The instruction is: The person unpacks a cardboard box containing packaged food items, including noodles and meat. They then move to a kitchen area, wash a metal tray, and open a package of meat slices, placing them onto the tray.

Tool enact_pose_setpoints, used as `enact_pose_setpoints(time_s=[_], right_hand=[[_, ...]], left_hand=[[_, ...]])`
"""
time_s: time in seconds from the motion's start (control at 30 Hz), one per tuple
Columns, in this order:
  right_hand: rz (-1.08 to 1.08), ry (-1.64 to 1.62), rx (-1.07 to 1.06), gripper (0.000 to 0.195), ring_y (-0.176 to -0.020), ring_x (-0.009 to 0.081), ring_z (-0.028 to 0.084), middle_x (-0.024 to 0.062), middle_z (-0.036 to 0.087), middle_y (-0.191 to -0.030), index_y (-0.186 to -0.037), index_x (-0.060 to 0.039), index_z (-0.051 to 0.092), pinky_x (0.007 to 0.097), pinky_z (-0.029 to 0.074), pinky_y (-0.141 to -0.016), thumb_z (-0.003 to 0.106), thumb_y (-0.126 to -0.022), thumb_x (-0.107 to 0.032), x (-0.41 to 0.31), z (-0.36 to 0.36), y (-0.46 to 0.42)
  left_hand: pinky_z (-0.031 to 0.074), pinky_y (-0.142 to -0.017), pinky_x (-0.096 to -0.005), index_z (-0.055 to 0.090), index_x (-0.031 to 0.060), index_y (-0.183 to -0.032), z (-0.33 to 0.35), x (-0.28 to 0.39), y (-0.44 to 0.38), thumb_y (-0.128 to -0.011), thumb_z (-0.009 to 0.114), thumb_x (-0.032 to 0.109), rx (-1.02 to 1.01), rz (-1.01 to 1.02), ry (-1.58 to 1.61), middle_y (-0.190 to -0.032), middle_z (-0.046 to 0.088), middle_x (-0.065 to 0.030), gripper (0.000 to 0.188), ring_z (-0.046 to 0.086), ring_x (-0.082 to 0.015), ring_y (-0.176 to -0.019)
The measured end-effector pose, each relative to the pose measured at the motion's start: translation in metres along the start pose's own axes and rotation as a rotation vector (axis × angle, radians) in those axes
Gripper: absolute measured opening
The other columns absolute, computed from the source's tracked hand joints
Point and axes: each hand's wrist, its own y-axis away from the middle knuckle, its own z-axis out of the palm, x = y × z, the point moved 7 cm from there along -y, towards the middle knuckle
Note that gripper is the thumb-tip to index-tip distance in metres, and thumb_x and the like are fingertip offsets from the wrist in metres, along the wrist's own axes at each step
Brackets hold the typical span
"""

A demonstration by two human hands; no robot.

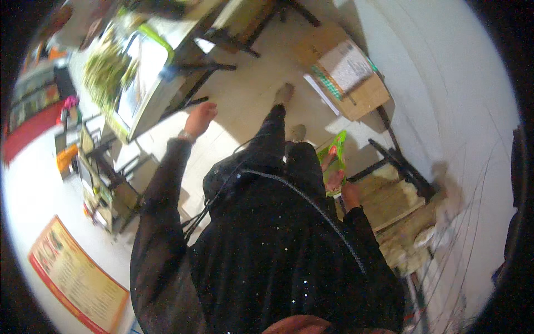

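Note:
Low on the right side of my body, my right hand (351, 195) grips the edge of a green printed plastic bag (333, 167), which hangs beside my leg. My left hand (202, 120) is held out over the floor with nothing in it, its fingers loosely bent. A watch or bracelet (186, 135) circles that wrist. Left of this hand stands a table (146, 119) bearing a pile of pale green stalks (104, 71) and a bright white surface with a green rim.
A cardboard box (367, 98) with a label stands ahead on the right, near the wall. A wooden stool or small table (388, 192) is beside my right hand. More furniture (112, 188) stands left, near a printed poster (77, 279). Another person (83, 21) is at the upper left.

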Motion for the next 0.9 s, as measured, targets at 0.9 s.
enact_pose_setpoints(time_s=[0.9], right_hand=[[-0.35,0.606,-0.045,0.043,-0.083,0.0353,0.06,0.0178,0.064,-0.086,-0.085,-0.0048,0.066,0.0449,0.047,-0.07,0.048,-0.079,-0.044,-0.258,-0.106,0.047]], left_hand=[[0.046,-0.079,-0.0406,0.062,0.0031,-0.096,0.203,-0.384,0.499,-0.079,0.055,0.023,0.145,-0.524,0.327,-0.093,0.062,-0.019,0.027,0.059,-0.0346,-0.089]])
